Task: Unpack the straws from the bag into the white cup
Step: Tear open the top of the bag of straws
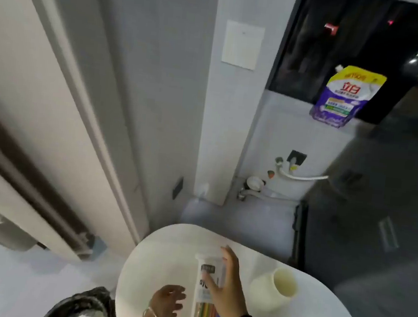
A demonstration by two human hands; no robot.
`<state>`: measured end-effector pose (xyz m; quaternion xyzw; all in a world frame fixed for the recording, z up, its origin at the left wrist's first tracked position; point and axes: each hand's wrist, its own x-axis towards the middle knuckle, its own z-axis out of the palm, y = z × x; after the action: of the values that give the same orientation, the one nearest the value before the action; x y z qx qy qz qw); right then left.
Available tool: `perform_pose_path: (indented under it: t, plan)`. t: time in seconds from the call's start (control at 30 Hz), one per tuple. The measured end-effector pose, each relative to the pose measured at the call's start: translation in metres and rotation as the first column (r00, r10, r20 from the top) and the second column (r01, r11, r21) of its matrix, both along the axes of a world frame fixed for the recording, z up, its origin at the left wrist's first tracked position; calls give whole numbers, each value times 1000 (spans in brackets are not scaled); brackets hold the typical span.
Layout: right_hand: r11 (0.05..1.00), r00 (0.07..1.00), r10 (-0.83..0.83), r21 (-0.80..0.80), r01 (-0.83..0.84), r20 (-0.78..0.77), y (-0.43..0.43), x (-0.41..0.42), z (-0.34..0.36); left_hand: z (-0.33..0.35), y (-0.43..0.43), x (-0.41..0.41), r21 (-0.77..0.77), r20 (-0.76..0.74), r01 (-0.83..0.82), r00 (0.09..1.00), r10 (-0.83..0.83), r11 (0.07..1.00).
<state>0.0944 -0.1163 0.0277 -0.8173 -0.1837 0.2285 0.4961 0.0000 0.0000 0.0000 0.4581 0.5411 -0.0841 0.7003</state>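
Where right hand [228, 287] touches bag [207, 282], label blurred

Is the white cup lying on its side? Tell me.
Yes, the white cup lies tipped on the table, its open mouth facing sideways.

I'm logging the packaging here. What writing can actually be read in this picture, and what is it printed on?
"立白": red characters on the refill pouch on the window ledge.
Pouch top banner and green panel: print there, too blurred to read.
Straw bag: dark label and large dark characters, blurred and partly covered by the right hand; unreadable.
White cup: no writing visible.
Wall plate: a tiny mark, unreadable.
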Motion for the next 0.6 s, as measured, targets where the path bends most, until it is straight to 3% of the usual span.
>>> perform_pose_path:
  t: [0.13,0.3,0.5,0.6]
  plan:
    - [997,1000,5,-81,-5,2,-4,1,-81,-63,-3,20,130,38,73,996,-79,989]
    - [998,986,-13,-62,24,166,1,17,-170,-137,2,46,302,142,94,979,-143,948]
    - [1000,968,11,-19,-7,252,8,32,-234,-175,12,77,255,300,86,940,-163,963]
    - [998,905,56,-41,-43,421,7,31,-252,-186,17,82,296,320,133,919,-229,946]
